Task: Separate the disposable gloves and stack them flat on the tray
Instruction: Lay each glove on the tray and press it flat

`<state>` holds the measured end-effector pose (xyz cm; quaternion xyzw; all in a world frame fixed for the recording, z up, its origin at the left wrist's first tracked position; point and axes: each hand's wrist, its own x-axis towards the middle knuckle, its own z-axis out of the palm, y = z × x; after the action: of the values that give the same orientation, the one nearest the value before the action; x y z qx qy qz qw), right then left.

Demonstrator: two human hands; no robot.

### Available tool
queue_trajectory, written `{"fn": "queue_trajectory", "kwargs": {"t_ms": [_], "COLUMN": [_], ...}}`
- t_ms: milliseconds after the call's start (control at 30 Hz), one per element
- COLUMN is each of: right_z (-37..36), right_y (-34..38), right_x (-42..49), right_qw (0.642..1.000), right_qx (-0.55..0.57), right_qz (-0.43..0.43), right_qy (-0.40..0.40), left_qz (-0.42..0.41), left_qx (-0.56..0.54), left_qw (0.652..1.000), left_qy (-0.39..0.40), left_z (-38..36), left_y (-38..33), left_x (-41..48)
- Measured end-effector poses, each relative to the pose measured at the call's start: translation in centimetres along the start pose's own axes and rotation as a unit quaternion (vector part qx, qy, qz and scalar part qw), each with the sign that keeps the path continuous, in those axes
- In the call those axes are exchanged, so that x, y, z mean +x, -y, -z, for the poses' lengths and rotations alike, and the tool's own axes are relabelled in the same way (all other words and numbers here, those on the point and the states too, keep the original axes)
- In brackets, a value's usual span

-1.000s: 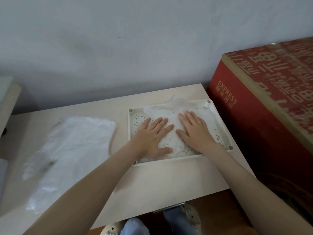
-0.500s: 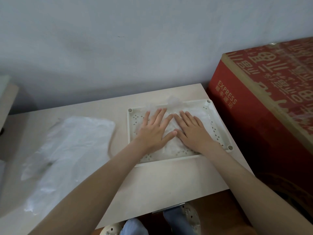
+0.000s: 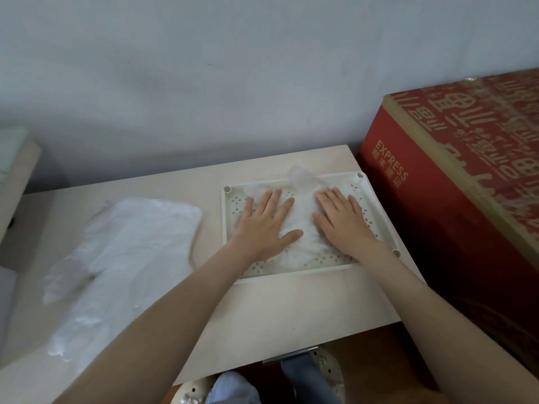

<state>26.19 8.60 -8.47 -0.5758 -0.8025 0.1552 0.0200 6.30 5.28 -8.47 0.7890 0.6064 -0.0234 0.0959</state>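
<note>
The left hand (image 3: 264, 228) and right hand (image 3: 342, 225), fingers (image 3: 275, 199) straight and spread, press a flimsy disposable glove (image 3: 303, 212) flat on the perforated tray (image 3: 306, 273), and the film may cling to lifting palms and rumple, while the unsorted glove pile (image 3: 125, 258) lies on the desk (image 3: 291, 313).

Dim, soft indoor light, faint shadows, wide-angle bending at edges, slightly soft focus

A plain pale grey-blue wall (image 3: 233, 68) in soft, even light rises behind a light beige laminate tabletop (image 3: 291, 310), with a large red cardboard box (image 3: 437, 228) printed with gold patterns and "EXPRESS" just beside its right edge, a beige furniture panel (image 3: 20, 176) at far left and brown floor (image 3: 364, 360) below.
</note>
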Motion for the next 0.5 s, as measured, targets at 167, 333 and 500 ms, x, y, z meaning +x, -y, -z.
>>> {"fn": "queue_trajectory", "kwargs": {"t_ms": [167,333,500], "right_z": [2.5,4.0,3.1], "right_y": [4.0,11.3,17.3], "right_x": [0.0,0.2,0.1], "right_qw": [0.994,0.989,0.975], "right_qx": [0.044,0.114,0.184], "right_qz": [0.038,0.068,0.111], "right_qy": [-0.088,-0.070,0.061], "left_qz": [0.003,0.045,0.199], "left_qx": [-0.099,-0.108,-0.090], "left_qw": [0.992,0.977,0.960], "left_qy": [-0.081,-0.177,-0.173], "left_z": [2.5,4.4,4.3], "left_y": [1.2,5.4,9.8], "left_x": [-2.6,-8.2,-14.1]}}
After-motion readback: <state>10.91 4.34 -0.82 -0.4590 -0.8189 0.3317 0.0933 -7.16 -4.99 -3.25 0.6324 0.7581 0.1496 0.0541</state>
